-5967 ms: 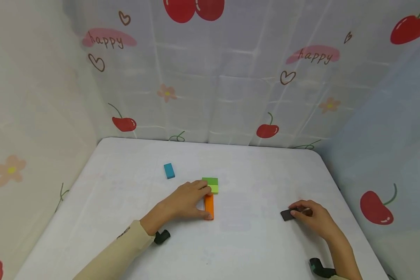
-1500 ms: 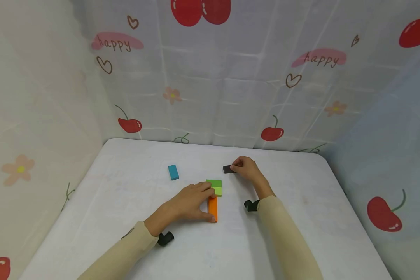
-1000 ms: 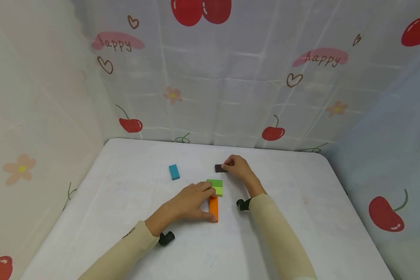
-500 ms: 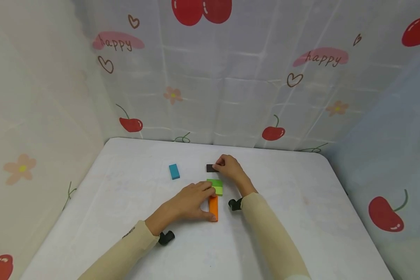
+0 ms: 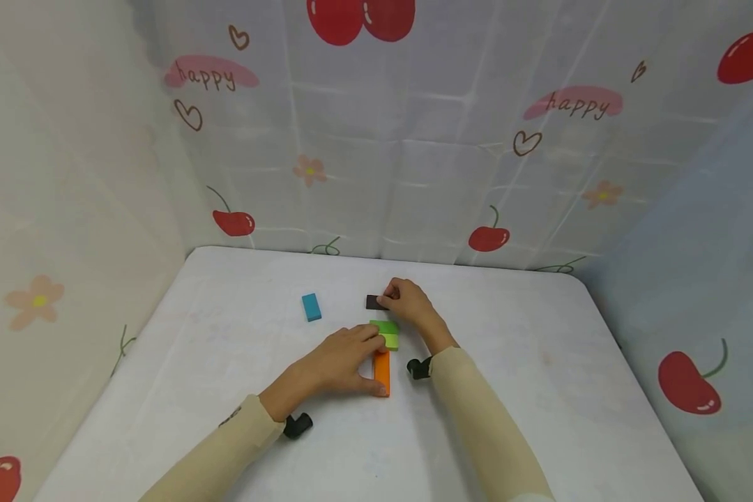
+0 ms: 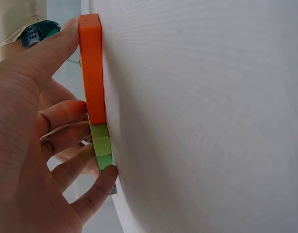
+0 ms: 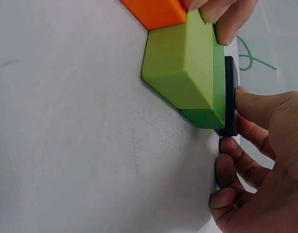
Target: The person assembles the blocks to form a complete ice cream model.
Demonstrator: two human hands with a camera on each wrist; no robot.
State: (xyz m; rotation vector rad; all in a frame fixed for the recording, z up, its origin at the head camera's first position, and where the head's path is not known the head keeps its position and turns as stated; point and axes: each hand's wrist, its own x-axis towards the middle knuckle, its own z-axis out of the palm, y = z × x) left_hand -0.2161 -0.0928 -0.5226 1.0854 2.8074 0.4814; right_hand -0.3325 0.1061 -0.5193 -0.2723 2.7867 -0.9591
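An orange block [image 5: 382,380] lies lengthwise mid-table. Against its far end sit a light green block [image 5: 392,342] and a green block [image 5: 387,325], side by side. My left hand [image 5: 335,366] holds this row: the thumb is on the near end of the orange block, and the fingers reach over its far end and the green blocks. Just beyond the green block, my right hand [image 5: 414,307] pinches a black block [image 5: 372,302] by its right end. In the right wrist view the black block [image 7: 231,97] shows behind the green one; whether they touch I cannot tell.
To the far left of the row a blue block [image 5: 311,307] lies apart on the white table [image 5: 251,293]. A black wrist-worn device [image 5: 298,426] shows under the left cuff and a second device [image 5: 419,368] by the right one. A printed curtain [image 5: 383,139] stands behind the table.
My right hand has carried the black block from the table's right side to behind the green block, sliding left and slowing lately. My left hand stays on the row.
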